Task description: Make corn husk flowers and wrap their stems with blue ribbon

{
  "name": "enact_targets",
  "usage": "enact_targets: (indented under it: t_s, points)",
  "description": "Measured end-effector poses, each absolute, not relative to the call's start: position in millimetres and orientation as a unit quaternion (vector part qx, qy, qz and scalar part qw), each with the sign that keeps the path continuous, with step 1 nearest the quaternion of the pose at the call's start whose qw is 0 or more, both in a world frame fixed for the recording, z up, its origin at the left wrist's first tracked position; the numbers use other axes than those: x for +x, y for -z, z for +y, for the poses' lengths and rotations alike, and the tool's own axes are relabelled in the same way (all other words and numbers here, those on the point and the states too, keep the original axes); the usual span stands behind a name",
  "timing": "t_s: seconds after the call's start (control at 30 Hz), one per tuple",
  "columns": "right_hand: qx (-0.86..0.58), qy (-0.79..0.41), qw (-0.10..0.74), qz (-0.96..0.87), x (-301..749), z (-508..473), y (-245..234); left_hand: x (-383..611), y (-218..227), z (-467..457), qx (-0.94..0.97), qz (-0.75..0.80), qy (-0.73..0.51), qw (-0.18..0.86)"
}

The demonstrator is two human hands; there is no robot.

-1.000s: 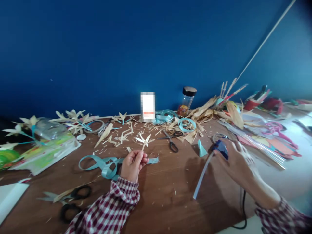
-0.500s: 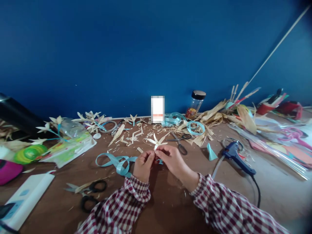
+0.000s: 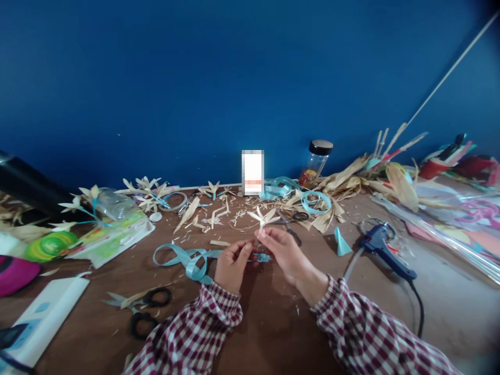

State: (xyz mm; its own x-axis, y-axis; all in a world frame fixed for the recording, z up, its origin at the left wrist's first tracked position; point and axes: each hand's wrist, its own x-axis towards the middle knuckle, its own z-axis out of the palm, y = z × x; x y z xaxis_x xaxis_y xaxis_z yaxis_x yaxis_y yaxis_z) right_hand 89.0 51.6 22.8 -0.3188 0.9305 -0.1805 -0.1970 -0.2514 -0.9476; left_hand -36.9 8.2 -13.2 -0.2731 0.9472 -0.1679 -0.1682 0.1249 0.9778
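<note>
A pale, star-shaped dried-husk flower (image 3: 262, 216) stands upright above the table, its base pinched in the fingertips of my right hand (image 3: 287, 256). My left hand (image 3: 231, 265) is closed just to the left, thumb against the index finger, apart from the flower. A light blue ribbon (image 3: 197, 268) loops on the table and runs to my left hand, and a short blue end shows on the other side of its fingers. The exact grip on the ribbon is partly hidden. Dark-handled scissors (image 3: 291, 229) lie behind my right hand.
Black-handled scissors (image 3: 146, 312) lie at front left, near a white power strip (image 3: 54, 312). A blue glue gun (image 3: 386, 252) and a folded blue piece (image 3: 342, 244) are to the right. Husk scraps, a lidded jar (image 3: 314, 164) and finished flowers (image 3: 146, 190) line the back by the wall.
My hands have drawn apart. The right one has moved slightly up and right with the flower, while the left has let go of its base. More of the blue ribbon end shows between them.
</note>
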Motion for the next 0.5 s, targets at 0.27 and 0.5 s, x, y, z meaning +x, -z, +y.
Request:
enact_targets:
  t_s: [0.27,0.5]
  points:
    - [-0.432,-0.638,0.429,-0.471,121,64,-30,-53,7,10,0.715,0.621,-0.31,0.089]
    - [-0.425,-0.678,0.401,-0.445,115,63,-12,-46,4,18,0.721,0.661,-0.171,0.121]
